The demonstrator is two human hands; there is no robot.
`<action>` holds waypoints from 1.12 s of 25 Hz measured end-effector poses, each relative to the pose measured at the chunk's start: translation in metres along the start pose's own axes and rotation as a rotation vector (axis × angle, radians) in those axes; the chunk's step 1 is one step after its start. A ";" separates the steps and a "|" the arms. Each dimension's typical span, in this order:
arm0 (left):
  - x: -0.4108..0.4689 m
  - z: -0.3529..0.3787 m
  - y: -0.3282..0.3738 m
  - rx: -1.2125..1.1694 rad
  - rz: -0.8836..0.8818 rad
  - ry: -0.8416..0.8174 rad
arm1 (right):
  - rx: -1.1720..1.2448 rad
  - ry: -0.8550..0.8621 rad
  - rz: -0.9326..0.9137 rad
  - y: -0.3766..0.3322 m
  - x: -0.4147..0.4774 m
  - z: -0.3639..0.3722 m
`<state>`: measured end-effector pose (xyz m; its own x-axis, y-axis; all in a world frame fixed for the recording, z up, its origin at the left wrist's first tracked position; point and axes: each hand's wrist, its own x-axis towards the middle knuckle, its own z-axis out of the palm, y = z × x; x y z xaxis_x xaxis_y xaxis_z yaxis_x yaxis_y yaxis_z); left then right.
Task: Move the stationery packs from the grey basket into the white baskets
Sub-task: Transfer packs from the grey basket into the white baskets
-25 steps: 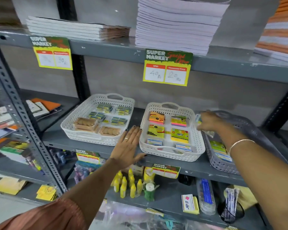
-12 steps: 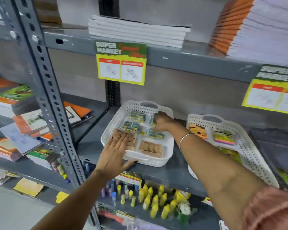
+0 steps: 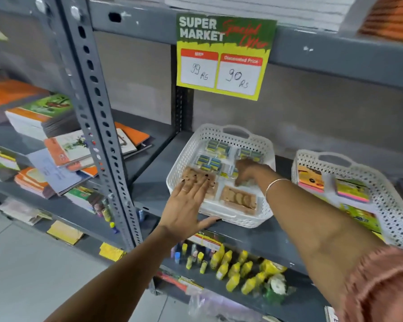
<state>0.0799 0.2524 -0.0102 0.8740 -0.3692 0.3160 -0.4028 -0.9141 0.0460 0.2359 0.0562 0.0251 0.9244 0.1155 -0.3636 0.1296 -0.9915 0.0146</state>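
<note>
**Right hand setting a pack into the left white basket**

The right hand (image 3: pixel 247 171) reaches into the white perforated plastic basket (image 3: pixel 184 159), fingers curled down over a small clear-wrapped blue-and-yellow pack (image 3: pixel 234 173) near the basket's centre; whether they grip it or have let go, I cannot tell. The left hand (image 3: pixel 187 203) lies flat and spread, holding nothing, over the front rim at 7 o'clock, its fingertips above a brown pack (image 3: pixel 191 178).

I count four or five blue-and-yellow packs towards 12 o'clock and two brown ones along the front. A second white basket (image 3: pixel 391 205) at 3 o'clock holds three or four bright packs. The grey basket is out of view, so how much remains cannot be judged; both white baskets are already partly stocked.
</note>
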 end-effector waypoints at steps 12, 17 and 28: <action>-0.006 -0.003 0.028 -0.092 -0.042 0.125 | 0.336 0.582 0.086 0.173 -0.126 -0.024; -0.003 0.029 0.137 -0.165 0.347 0.157 | 0.344 0.603 0.436 0.293 -0.208 0.012; 0.024 0.064 0.194 -0.123 0.172 -0.142 | 0.052 -0.083 0.436 0.364 -0.277 0.091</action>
<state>0.0405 0.0557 -0.0538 0.8159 -0.5450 0.1929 -0.5710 -0.8120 0.1208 -0.0054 -0.3426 0.0466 0.8565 -0.3176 -0.4069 -0.2864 -0.9482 0.1373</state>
